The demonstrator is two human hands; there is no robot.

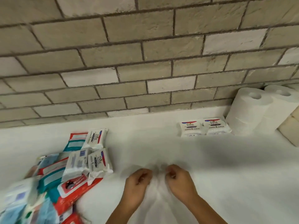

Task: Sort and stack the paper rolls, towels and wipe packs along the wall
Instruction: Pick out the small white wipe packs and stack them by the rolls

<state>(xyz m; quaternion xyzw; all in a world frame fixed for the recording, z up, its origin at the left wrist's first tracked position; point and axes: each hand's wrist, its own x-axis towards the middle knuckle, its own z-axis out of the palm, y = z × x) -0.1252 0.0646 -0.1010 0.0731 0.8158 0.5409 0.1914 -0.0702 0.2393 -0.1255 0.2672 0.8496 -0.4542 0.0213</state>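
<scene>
A thin white sheet, too blurred to tell paper from cloth, lies bunched at the near middle of the white counter. The left hand and the right hand sit close together on it, each with fingers curled in and pinching a fold of the sheet. The sheet spreads away from the hands toward the far right as a soft grey smear, and its far edge cannot be made out. Far right, two white Dove wipe packs lie side by side near the grey brick wall. Just right of them, white paper rolls are stacked upright in two columns against the wall. Beige blocks show at the right edge, cut off by the frame. To the left of the hands lies a loose heap: three more white Dove packs on top of red and teal flat packs. Blurred blue packs lie at the near left corner.
</scene>
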